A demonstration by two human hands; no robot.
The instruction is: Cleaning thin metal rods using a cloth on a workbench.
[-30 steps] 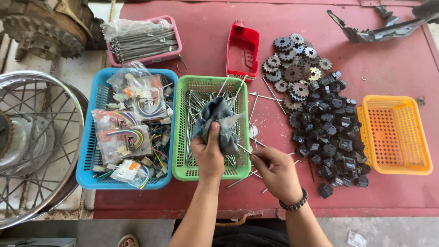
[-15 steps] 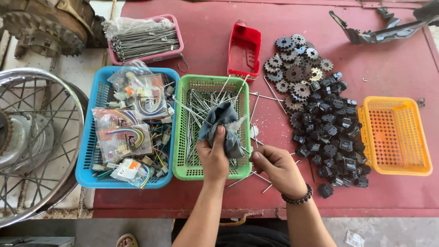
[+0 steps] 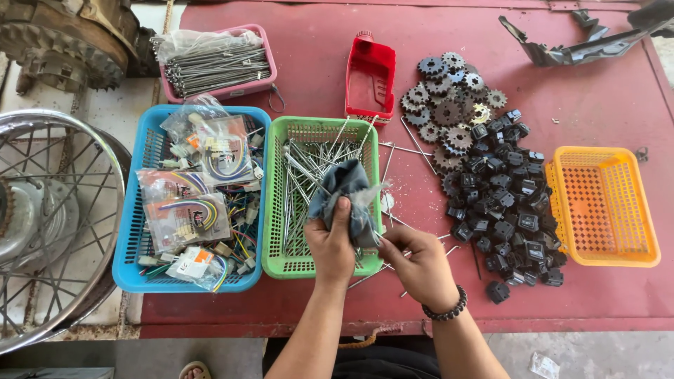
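Red-painted metal surface carries baskets and parts; near its front edge, over the green plastic basket (image 3: 309, 263) of thin steel spokes (image 3: 309, 175), the left hand (image 3: 331, 245) clamps a crumpled blue-grey rag (image 3: 345, 193) in a closed grip. The right hand (image 3: 421, 263) pinches one spoke end beside it, apparently mid-wipe; drawing the spoke through the rag seems called for.

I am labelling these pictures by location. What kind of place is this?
Probably a motorcycle or bike repair workshop. A red workbench carries a pile of sprockets, a spoked wheel stands beside it, and the left hand holds a rag over a green basket of metal spokes.
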